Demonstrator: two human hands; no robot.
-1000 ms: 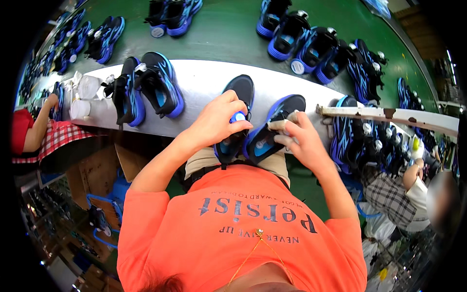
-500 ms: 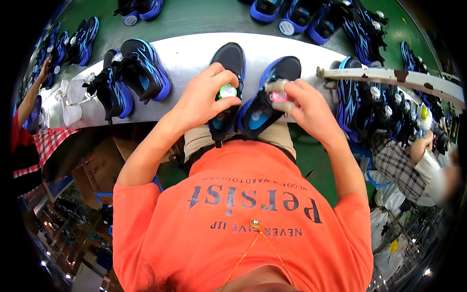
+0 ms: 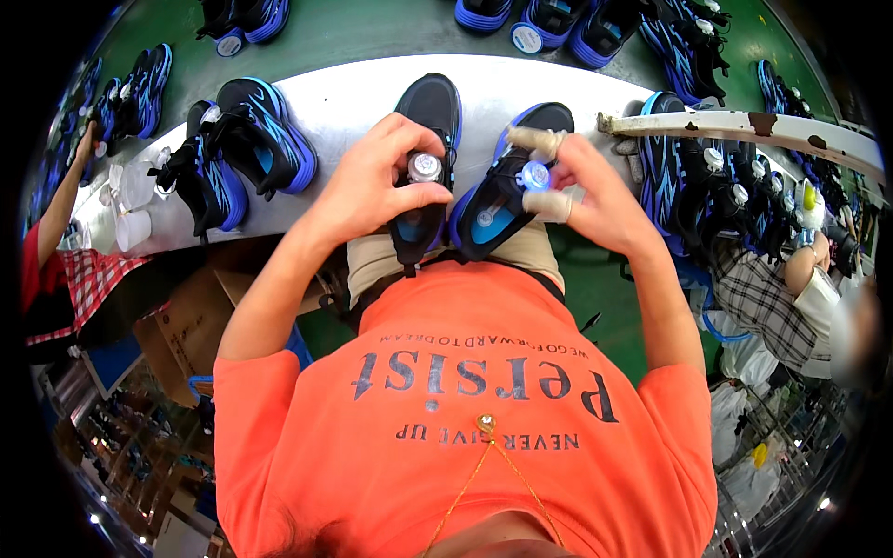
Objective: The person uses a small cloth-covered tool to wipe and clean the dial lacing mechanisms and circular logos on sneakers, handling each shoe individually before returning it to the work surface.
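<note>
Two black running shoes with blue-purple soles stand before me, toes pointing away. Over the left shoe, my left hand curls its thumb and forefinger around a round silver lacing dial. My right hand reaches over the right shoe, which is tilted, its toe turned outward. Tan covers wrap this hand's thumb and forefinger tips, which stand apart on either side of a dial glowing blue. A light blue insole shows inside the right shoe.
A pair of similar shoes stands to the left on the metal bench. White plastic pieces lie beyond it. On the right, a chipped white bar crosses above more shoes. People work at both sides; shoes stand on the green surface.
The left dial's green glow has gone, leaving it silver. The right dial's light has turned from pink to blue. My right fingers, blurred before, now show clearly and spread around the dial.
</note>
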